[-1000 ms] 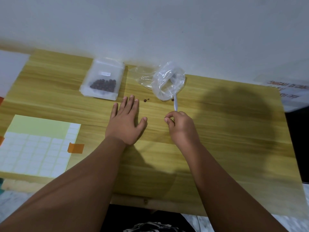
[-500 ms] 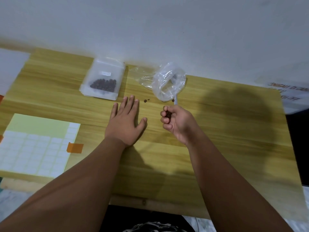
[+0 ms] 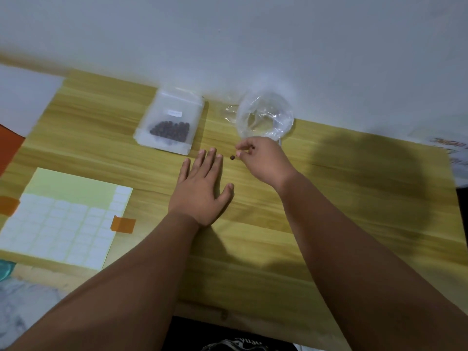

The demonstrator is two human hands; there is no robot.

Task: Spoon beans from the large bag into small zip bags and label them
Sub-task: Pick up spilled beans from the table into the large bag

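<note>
Task nearly complete: labelled frosted zip bag of dark beans (image 3: 169,124) filled, crumpled clear plastic large bag (image 3: 264,120) seemingly empty just beyond right hand (image 3: 262,160), whose fingertips (image 3: 238,153) pinch together beside one stray brown bean (image 3: 232,157); left hand (image 3: 202,188) flat, fingers spread, holding nothing

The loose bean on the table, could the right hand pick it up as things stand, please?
Probably yes. The loose bean lies on bare table just beside the right hand fingertips, with nothing between them; the left hand rests flat nearby, clear of it.
</note>
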